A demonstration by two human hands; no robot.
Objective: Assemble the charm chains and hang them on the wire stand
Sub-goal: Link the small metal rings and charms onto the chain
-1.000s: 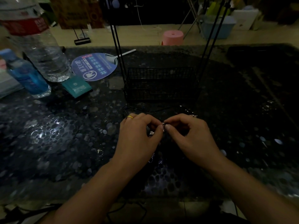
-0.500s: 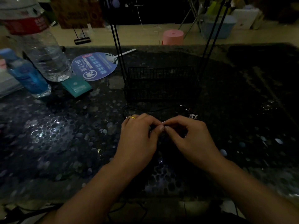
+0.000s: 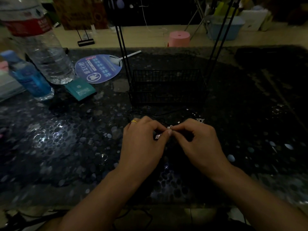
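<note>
My left hand [image 3: 143, 144] and my right hand [image 3: 198, 144] meet fingertip to fingertip just above the dark table. Between them they pinch a small silvery charm chain [image 3: 169, 127]; a shiny charm [image 3: 158, 136] hangs under my left fingers. The black wire stand [image 3: 166, 85], with a mesh basket base and thin uprights, rises right behind the hands. A few small metal pieces [image 3: 199, 120] lie on the table in front of the basket, near my right hand. A thin dark cord [image 3: 166, 114] runs there too.
At the left stand a large clear water bottle [image 3: 45, 52] and a small blue bottle [image 3: 28, 77]. A teal card box [image 3: 80, 90] and a round blue fan [image 3: 98, 68] lie beside them. A pink stool [image 3: 179, 38] is beyond the table's far edge.
Both hands stay in the same spot, with the fingertips working slightly on the chain. The charm under my left fingers shows again after being hidden half a second ago.
</note>
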